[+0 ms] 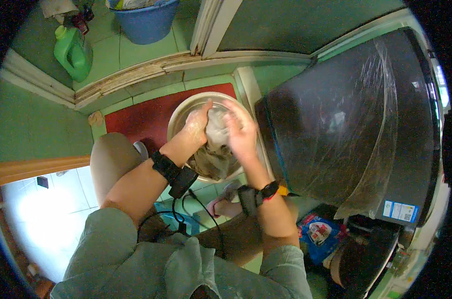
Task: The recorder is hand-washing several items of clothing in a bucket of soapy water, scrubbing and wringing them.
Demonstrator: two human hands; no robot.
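A round pale basin is on the floor before me, partly over a red mat. My left hand grips the left side of a wet, whitish cloth held over the basin. At the cloth's right side is my right hand, blurred by motion, its fingers stretched out; whether it grips the cloth cannot be made out. Darker, brownish wet fabric lies in the lower part of the basin. Both wrists carry black strapped devices, and cables hang between my forearms.
The red mat borders a raised door sill. Beyond stand a green plastic jug and a blue bucket. To the right is a large dark appliance under plastic film, with a blue packet below.
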